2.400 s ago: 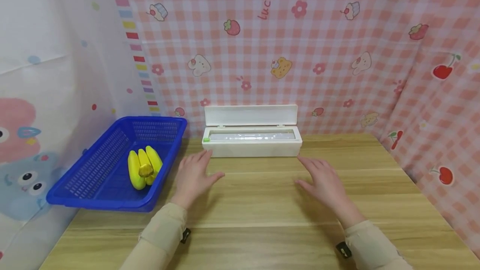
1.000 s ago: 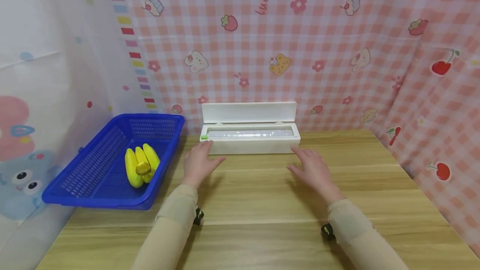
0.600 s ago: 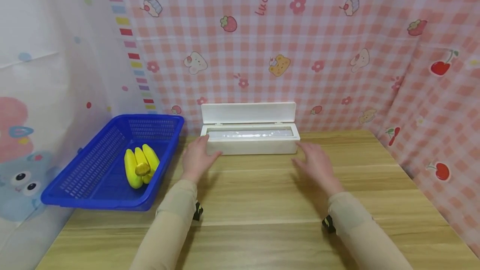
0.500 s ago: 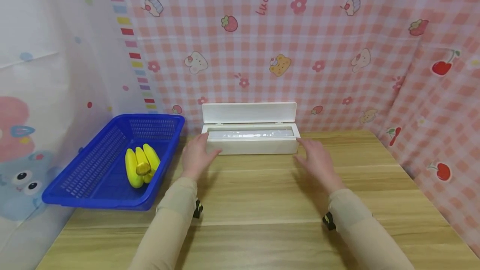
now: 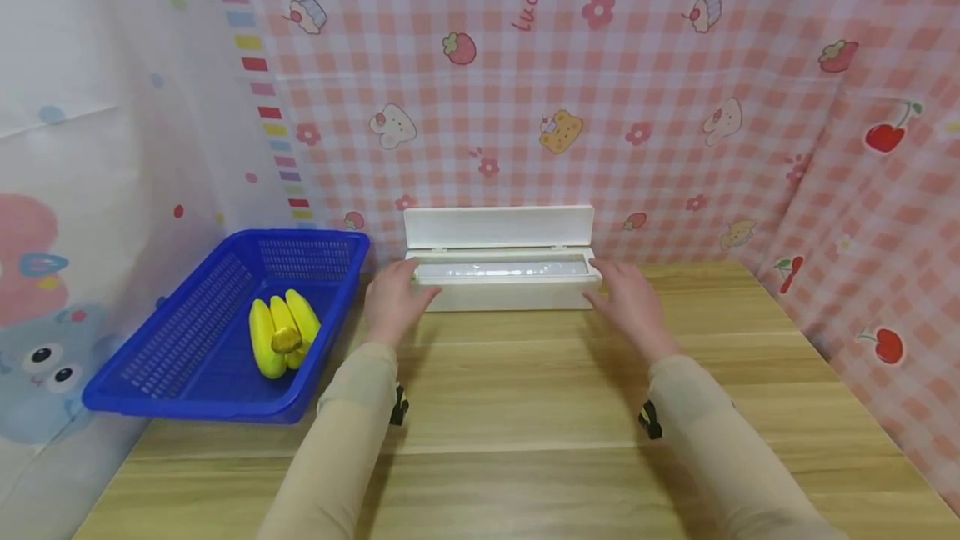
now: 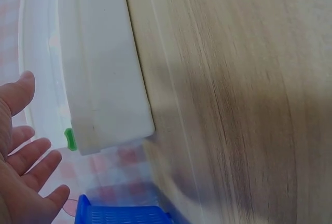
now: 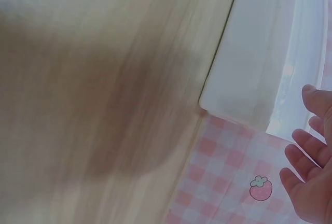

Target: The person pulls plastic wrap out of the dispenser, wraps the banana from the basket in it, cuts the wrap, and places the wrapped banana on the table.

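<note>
A long white cling film dispenser (image 5: 510, 297) stands at the back of the table, its lid (image 5: 498, 227) raised. Through its top window shows a shiny clear film roll (image 5: 502, 269). At the dispenser's left end is my left hand (image 5: 392, 300), fingers spread and curved around the corner region without gripping. In the left wrist view a small green slider (image 6: 70, 139) sits on that end, close to the fingers. My right hand (image 5: 632, 307) is at the opposite end, thumb apart from the relaxed fingers, and it holds nothing.
To the left, a blue plastic basket (image 5: 300, 394) holds a bunch of yellow bananas (image 5: 285, 332). Behind the dispenser hangs a pink checked cloth (image 5: 487, 90), with more cloth along both sides. The wooden table (image 5: 525, 440) spreads in front.
Both hands have moved forward, from in front of the dispenser to its two ends. The dispenser and the basket have stayed put; the head view has shifted slightly.
</note>
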Action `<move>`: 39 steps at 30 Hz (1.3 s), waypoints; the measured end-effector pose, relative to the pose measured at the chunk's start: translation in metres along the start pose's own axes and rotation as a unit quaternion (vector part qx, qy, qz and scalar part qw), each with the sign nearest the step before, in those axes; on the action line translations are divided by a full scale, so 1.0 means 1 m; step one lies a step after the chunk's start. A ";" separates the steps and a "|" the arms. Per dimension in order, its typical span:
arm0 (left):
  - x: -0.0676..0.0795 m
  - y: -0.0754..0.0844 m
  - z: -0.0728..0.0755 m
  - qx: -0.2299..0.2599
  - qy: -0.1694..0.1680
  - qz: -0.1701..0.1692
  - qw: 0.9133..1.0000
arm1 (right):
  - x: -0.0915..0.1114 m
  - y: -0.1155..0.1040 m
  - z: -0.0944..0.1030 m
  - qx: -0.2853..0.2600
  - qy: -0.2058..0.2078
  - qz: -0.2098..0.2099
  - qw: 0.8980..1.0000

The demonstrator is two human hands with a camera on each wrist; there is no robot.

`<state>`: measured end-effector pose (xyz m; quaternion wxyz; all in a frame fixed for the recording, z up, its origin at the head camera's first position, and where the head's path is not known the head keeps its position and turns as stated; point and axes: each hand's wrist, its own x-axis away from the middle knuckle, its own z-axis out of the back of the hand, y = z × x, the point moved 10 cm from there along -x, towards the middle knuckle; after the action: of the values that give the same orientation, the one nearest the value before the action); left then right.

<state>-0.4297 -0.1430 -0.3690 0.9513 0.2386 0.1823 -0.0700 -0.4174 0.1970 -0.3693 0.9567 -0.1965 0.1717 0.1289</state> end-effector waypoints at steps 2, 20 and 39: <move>-0.002 -0.001 0.000 0.000 0.001 0.003 1.000 | -0.004 0.000 0.000 0.003 0.000 0.001 1.000; -0.014 0.001 -0.006 0.004 -0.002 0.010 1.000 | -0.027 0.001 -0.001 0.008 0.010 0.008 1.000; -0.020 -0.001 -0.014 -0.030 0.010 0.002 1.000 | -0.036 0.010 -0.013 0.029 -0.007 -0.007 1.000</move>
<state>-0.4525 -0.1360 -0.3736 0.9563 0.2110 0.1932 -0.0604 -0.4569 0.1937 -0.3705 0.9640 -0.1686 0.1677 0.1187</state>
